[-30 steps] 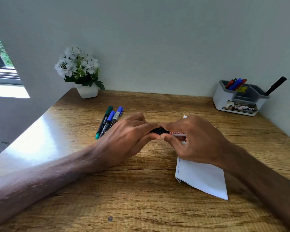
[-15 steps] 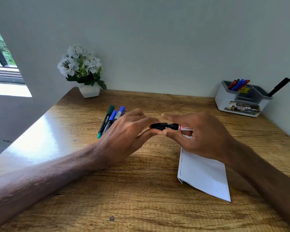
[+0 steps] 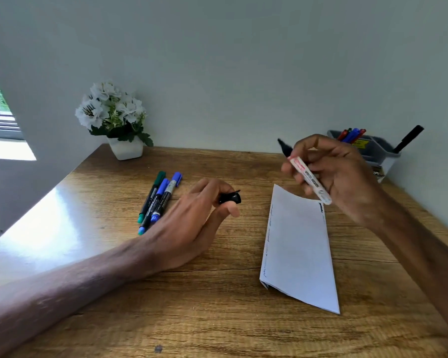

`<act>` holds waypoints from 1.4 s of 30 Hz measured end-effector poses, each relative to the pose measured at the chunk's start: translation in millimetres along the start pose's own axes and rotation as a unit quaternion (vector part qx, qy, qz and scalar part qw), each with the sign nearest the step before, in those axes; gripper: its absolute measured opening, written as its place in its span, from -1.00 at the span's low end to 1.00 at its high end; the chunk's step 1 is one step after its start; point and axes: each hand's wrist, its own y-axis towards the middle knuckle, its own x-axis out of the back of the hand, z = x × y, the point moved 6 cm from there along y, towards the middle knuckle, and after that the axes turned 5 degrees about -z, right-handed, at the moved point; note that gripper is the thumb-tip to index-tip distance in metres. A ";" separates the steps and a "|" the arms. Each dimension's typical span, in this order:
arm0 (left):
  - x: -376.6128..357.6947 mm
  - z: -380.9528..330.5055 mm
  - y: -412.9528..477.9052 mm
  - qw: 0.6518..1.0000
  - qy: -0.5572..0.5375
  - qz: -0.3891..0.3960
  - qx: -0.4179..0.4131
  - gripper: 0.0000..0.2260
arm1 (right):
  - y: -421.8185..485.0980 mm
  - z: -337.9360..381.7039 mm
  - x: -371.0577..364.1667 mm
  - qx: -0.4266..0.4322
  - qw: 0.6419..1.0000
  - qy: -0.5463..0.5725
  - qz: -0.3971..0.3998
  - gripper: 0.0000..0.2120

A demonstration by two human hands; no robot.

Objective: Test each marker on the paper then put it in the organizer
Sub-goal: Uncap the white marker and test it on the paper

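head view:
right hand (image 3: 339, 174): raised above the far end of the paper, fingers closed around an uncapped marker
black marker (image 3: 309, 178): white barrel with red-and-black label, black tip section pointing up and away toward the wall, rear end angled down toward the paper; motion-blurred
left hand (image 3: 192, 223): low over the desk, thumb and fingers pinching the black cap
cap (image 3: 230, 198): black, sticks out past the fingertips, clear of the marker
paper (image 3: 299, 251): folded white sheet, flat on the desk under and in front of the right hand; faint pen squiggles along its left edge, small dark mark at the far right corner
loose markers (image 3: 158, 200): three, capped, lying side by side and touching, just left of the left hand; one green, two blue
organizer (image 3: 378, 153): grey-and-white tray at the far right by the wall, partly hidden behind the right hand; red and blue markers stand in its back compartment
black marker in organizer (image 3: 409, 138): leaning out of the right end, tilted up to the right
flower pot (image 3: 126, 149): white, white flowers, far left corner against the wall
desk (image 3: 217, 319): wood grain, glare patch on the left side
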 end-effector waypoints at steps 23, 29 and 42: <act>-54.5 -27.4 13.5 0.988 -0.033 0.145 -0.049 -0.59 | -5.3 -69.2 5.7 -0.089 0.995 -0.003 -0.053 -0.77; -54.2 -26.9 12.3 0.987 -0.048 0.146 -0.040 -0.59 | -3.0 -69.5 6.9 -0.076 0.994 -0.064 -0.043 -0.87; -52.3 -27.6 13.6 0.988 -0.047 0.145 -0.021 -0.61 | 4.0 -66.5 4.1 0.030 0.979 -0.196 -0.050 -0.91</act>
